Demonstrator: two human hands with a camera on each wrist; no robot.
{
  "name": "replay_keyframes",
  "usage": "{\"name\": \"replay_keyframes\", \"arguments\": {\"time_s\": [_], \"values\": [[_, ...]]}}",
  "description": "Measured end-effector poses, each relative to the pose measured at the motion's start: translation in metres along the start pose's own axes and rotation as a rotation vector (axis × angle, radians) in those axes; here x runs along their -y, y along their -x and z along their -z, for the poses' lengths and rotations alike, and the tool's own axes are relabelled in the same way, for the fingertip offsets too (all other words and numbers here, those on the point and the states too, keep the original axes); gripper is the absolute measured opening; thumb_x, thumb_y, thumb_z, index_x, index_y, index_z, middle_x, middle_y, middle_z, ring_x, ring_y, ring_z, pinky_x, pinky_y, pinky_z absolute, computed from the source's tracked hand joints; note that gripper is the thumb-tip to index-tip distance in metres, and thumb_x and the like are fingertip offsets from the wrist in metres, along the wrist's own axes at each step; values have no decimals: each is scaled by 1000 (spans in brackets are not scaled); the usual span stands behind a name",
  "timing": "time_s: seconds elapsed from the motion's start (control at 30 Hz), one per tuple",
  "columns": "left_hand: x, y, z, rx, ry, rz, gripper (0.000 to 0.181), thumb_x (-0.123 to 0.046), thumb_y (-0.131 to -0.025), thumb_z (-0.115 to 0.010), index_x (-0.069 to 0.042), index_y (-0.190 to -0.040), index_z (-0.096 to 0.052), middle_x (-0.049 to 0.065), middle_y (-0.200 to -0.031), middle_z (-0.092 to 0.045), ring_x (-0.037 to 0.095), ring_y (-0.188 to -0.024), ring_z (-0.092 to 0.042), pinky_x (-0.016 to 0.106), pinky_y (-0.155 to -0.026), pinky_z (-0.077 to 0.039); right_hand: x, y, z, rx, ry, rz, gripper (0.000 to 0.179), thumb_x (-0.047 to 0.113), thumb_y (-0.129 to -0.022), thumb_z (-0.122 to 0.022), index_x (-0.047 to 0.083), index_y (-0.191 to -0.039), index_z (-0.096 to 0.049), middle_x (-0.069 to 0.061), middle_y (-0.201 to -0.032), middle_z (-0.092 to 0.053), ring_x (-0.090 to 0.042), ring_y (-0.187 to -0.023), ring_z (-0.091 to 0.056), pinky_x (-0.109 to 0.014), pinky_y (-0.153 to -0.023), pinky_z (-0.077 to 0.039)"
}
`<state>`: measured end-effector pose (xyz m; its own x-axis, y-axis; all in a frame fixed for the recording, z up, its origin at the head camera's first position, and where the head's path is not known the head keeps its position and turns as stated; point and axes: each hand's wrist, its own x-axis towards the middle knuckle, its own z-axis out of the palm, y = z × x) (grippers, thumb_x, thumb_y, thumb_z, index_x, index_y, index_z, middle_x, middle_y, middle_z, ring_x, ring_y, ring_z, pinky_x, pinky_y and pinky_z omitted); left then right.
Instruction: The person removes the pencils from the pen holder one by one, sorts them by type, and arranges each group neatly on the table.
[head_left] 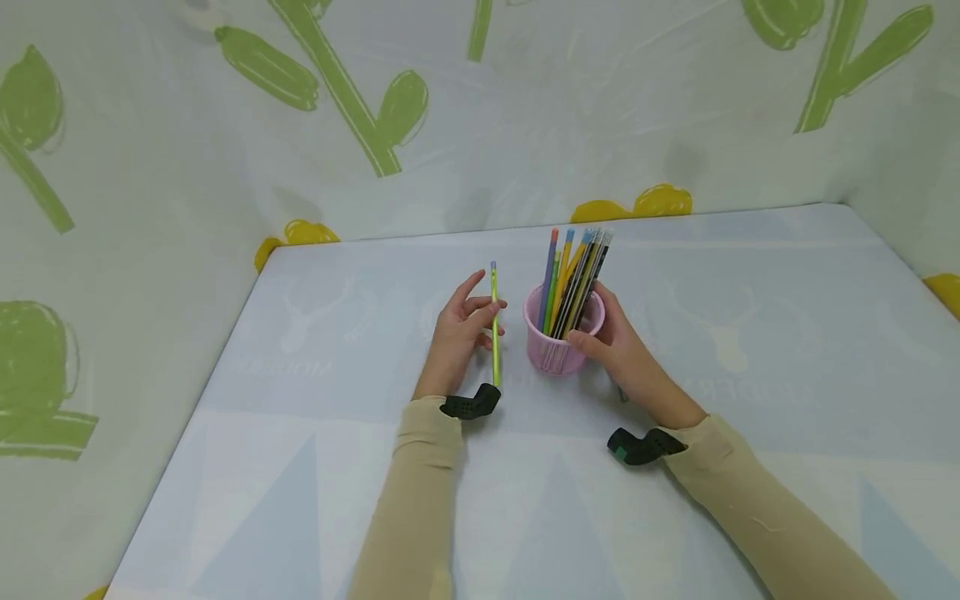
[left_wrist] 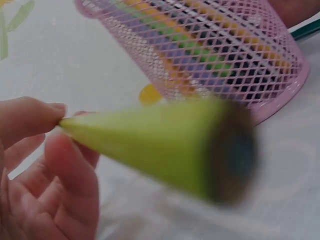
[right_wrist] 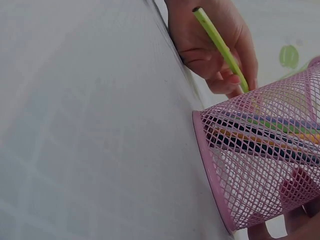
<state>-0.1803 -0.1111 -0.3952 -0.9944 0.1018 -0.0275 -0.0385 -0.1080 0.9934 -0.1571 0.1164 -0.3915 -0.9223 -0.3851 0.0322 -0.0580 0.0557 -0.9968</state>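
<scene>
With our left hand (head_left: 455, 333), fingers partly spread, we pinch a lime pencil (head_left: 496, 354) above the desk (head_left: 787, 371), left of the pink mesh cup (head_left: 537, 346). Its long axis runs away from us, bluish end farthest. Our right hand (head_left: 621, 342) curls round the cup of pencils (head_left: 567, 287).

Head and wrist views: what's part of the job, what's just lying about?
Job: lime-green pencil, pinched in the left hand; pink mesh pencil cup, held by the right hand; pencils standing in the cup.

Seemingly just about: dark green item near the cup, too hidden to identify; leaf-patterned backdrop.
</scene>
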Motion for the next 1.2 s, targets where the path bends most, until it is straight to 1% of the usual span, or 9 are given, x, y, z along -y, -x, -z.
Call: {"name": "replay_keyframes", "arguments": {"time_s": [0.07,0.13,0.33,0.47,0.67,0.83,1.03,1.1,1.2], "values": [[-2,1,3,25,-34,-1,55,-8,-88,-54,-26,-136,-36,14,-110,-57,22,-68,-59,22,-48,-44,-3,-2,1,2,0,5,71,20,-89,-52,37,-140,-5,6,-146,-12,-16,-131,-21,-43,-104,-19],[-3,1,6,41,-71,-1,54,-7,-88,-54,-27,-135,-37,16,-113,-56,23,-70,-59,23,-48,-44,-6,-3,2,1,2,5,71,21,-89,-53,38,-140,-6,8,-146,-12,-15,-131,-20,-42,-104,-20],[-3,-1,9,40,-164,11,51,-5,-87,-53,-27,-132,-42,14,-114,-54,29,-81,-60,28,-55,-48,-7,-2,5,-8,20,3,71,25,-89,-54,40,-139,-6,8,-146,-11,-15,-132,-19,-43,-103,-20],[1,-5,13,39,-231,14,52,-5,-86,-54,-23,-133,-41,11,-112,-55,28,-81,-59,27,-55,-47,-8,-2,6,-7,19,10,71,24,-89,-53,40,-139,-6,8,-146,-12,-15,-132,-19,-43,-104,-19],[13,-10,20,7,-450,23,51,-11,-86,-55,-26,-133,-41,1,-107,-58,18,-79,-55,26,-55,-45,-11,-4,4,5,13,20,71,24,-89,-53,40,-139,-6,8,-146,-11,-16,-132,-18,-45,-104,-18],[11,-9,17,-2,-675,27,46,-15,-85,-55,-25,-129,-45,-8,-102,-57,12,-83,-51,27,-63,-46,-10,-4,3,-6,20,10,70,26,-88,-54,42,-138,-7,9,-146,-12,-16,-132,-19,-45,-103,-18],[5,-7,14,28,-953,-36,45,-9,-82,-54,-21,-125,-51,-4,-101,-54,14,-83,-45,28,-72,-37,2,0,-1,3,-6,-12,71,22,-89,-53,39,-139,-6,8,-146,-11,-16,-132,-18,-44,-104,-18],[4,-7,14,23,-1015,-41,46,-7,-81,-54,-21,-125,-51,-2,-103,-53,15,-86,-45,28,-73,-37,8,2,-2,6,-11,-11,72,21,-89,-52,36,-140,-5,6,-147,-10,-17,-132,-17,-43,-104,-17],[2,-6,14,14,-1060,-23,46,-8,-82,-54,-22,-125,-51,1,-109,-50,16,-94,-46,31,-78,-38,14,4,-4,6,-7,-14,72,20,-89,-51,32,-142,-3,3,-147,-9,-18,-133,-16,-43,-104,-16]]}}
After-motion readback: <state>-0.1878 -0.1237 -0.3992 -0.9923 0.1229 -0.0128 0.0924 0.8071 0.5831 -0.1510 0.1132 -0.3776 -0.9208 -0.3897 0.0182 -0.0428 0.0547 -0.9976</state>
